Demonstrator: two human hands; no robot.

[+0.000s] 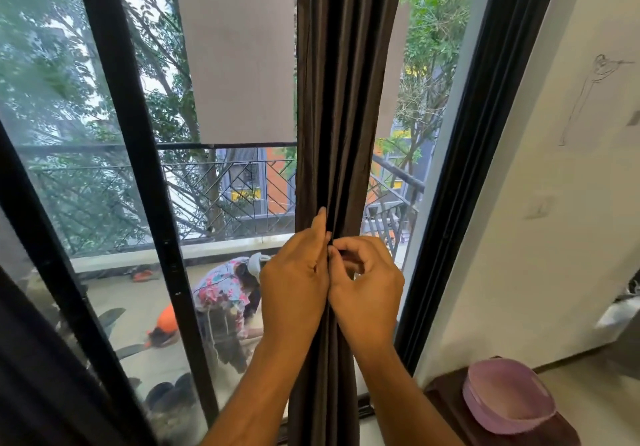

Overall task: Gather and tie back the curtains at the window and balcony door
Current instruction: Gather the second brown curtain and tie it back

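A: Behind both hands, biggest thing first: the balcony door, black frame, glass, running up well above the hands and down below the wrists. Out past the glass a person is crouching on the balcony floor, just left of the left hand.

B: And the curtain?

A: The curtain is hanging in front of the glass, already bunched into one narrow column. Dark brown, matte, long vertical pleats, slightly crinkled. It's passing right between the two hands and carrying on down between the forearms.

B: Handling?

A: Looking soft and limp, folding easily, probably light to medium weight, not slippery, nothing fragile. Judging it's best taken around the whole bunch at about the height the hands are sitting now, squeezing the pleats together so none are slipping out.

B: Hands?

A: Left hand is lying against the left side of the bunch, fingers fairly straight and pointing up, pressing the folds inward. Right hand is curling at the front, fingertips pinching something thin and dark at the middle of the bunch. Could be a tie cord, could be a fold edge; too small to tell. The two hands are touching each other at the knuckles.

B: Anything smaller?

A: Below and right of the right forearm, a pink bowl is sitting on a dark stand, well apart from the curtain.
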